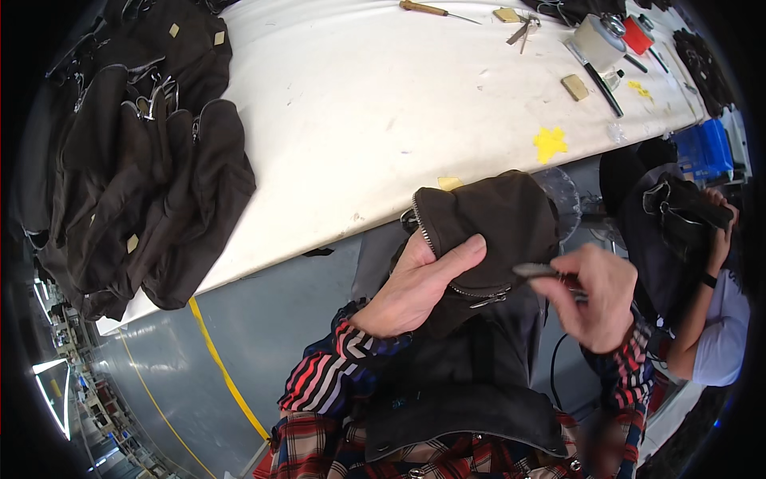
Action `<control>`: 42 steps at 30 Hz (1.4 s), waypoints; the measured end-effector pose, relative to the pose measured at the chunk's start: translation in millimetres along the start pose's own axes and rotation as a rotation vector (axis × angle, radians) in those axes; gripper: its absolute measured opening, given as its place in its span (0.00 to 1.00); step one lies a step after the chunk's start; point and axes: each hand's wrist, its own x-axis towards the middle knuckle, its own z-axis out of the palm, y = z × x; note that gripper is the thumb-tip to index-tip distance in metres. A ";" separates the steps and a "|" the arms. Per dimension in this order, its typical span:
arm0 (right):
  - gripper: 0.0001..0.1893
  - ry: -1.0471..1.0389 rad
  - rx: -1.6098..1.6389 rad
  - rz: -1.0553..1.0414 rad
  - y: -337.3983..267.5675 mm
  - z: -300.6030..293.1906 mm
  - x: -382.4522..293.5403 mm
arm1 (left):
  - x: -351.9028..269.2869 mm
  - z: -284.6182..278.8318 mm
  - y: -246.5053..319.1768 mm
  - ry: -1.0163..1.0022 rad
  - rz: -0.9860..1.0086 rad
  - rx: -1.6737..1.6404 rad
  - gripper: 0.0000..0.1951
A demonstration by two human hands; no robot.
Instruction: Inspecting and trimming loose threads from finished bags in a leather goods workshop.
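My left hand (419, 281) grips a dark brown fabric pouch (497, 221) with a metal zipper, the thumb lying on top and the fingers hidden inside or beneath it. Metal zipper teeth (426, 226) run along the pouch's left edge, and a zipper pull (489, 299) hangs at its lower side. At the right, my right hand (592, 293) is closed on a small metal tool (535, 270), blurred, perhaps snips; its tip points left over the pouch's fabric. Whether the tip touches the fabric, I cannot tell.
Dark zippered bags (149, 179) are heaped at the left of the white-covered table (359, 120). An awl (440, 11), a brush (598, 84), a metal-topped container (598, 42) and yellow tape (549, 145) lie toward the right. A co-worker's arm (697, 323) holds another dark item at far right.
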 end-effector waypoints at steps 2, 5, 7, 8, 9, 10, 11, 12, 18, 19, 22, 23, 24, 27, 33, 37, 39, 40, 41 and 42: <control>0.13 0.074 0.111 0.155 13.0 3.0 9.4 | -0.4 0.7 -0.1 0.023 -0.009 -0.028 0.19; 0.13 0.255 0.058 0.205 50.0 12.8 54.9 | -1.0 -0.1 1.7 0.082 -0.023 -0.035 0.20; 0.18 0.397 -0.076 0.026 76.5 -4.8 86.2 | 2.0 3.7 1.2 0.038 -0.029 -0.120 0.20; 0.22 0.424 -0.154 -0.018 87.3 -5.7 102.6 | -3.1 4.1 3.8 0.050 -0.018 -0.101 0.20; 0.22 0.431 -0.153 -0.020 88.8 -5.4 102.5 | -2.8 4.1 2.8 0.068 -0.014 -0.112 0.21; 0.23 0.440 -0.255 -0.063 90.0 -4.3 101.8 | -1.9 3.8 2.5 0.085 -0.010 -0.125 0.21; 0.24 0.448 -0.358 -0.105 90.1 -4.2 100.8 | -0.4 2.7 2.8 0.080 -0.009 -0.121 0.21; 0.24 0.339 -0.265 -0.099 74.2 0.7 88.6 | -3.5 -0.9 2.8 0.063 0.002 -0.147 0.22; 0.19 0.039 0.573 0.281 35.0 36.5 10.3 | -8.4 -4.7 1.5 -0.014 0.012 -0.191 0.21; 0.18 0.049 0.673 0.382 33.7 39.2 5.3 | -9.2 -2.7 2.9 -0.021 0.020 -0.161 0.22; 0.17 0.096 0.805 0.510 27.2 41.9 4.0 | -16.3 5.3 5.1 -0.007 0.051 -0.131 0.21; 0.17 0.099 0.807 0.509 27.1 43.7 4.0 | -19.1 3.2 4.1 -0.008 0.051 -0.127 0.21; 0.16 0.106 0.804 0.495 27.8 45.3 4.0 | -22.6 -0.5 3.2 -0.010 0.077 -0.075 0.21; 0.16 0.146 0.805 0.461 34.2 53.2 0.1 | -28.1 -2.0 0.9 -0.012 0.110 -0.022 0.21; 0.09 0.205 0.847 0.489 35.0 58.3 -1.8 | -33.5 1.3 0.9 0.030 0.135 -0.003 0.20; 0.06 0.223 0.769 0.470 31.9 57.5 1.4 | -32.7 5.8 -1.5 0.065 0.175 -0.077 0.19; 0.06 0.223 0.767 0.475 31.8 57.1 1.0 | -32.1 4.9 -3.4 0.062 0.177 -0.083 0.19; 0.06 0.221 0.766 0.479 31.6 57.4 0.8 | -32.0 4.2 -4.0 0.061 0.179 -0.090 0.19; 0.06 0.221 0.767 0.477 31.5 57.7 0.7 | -31.8 3.9 -3.6 0.061 0.180 -0.090 0.19; 0.06 0.226 0.768 0.482 31.6 57.7 0.2 | -31.2 3.7 -3.0 0.042 0.173 -0.093 0.19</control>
